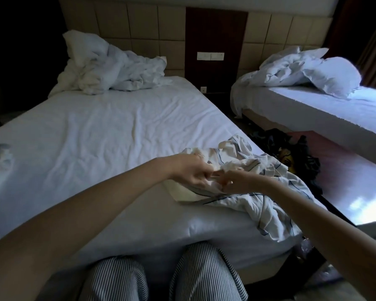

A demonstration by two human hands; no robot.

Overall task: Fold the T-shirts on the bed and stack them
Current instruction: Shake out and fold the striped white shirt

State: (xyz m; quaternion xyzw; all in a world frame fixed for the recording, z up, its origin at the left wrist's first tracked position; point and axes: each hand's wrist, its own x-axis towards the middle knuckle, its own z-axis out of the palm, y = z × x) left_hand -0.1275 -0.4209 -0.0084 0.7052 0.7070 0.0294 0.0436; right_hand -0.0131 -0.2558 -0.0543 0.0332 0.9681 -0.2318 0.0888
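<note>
Bed (100, 131) centre open; crumpled duvet (109, 68) blocks headboard end.

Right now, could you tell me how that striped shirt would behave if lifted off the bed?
Probably floppy: the striped shirt lies crumpled and droops over the bed edge. Likely light, since the left hand and right hand bunch it with their fingers. Loose parts may trail when raised.

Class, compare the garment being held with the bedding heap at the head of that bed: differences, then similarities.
The garment has thin dark lines; the bedding heap is plain white. The garment lies at the bed's near corner, gripped by the left hand and right hand; the bedding heap sits untouched. Both are pale and crumpled.
</note>
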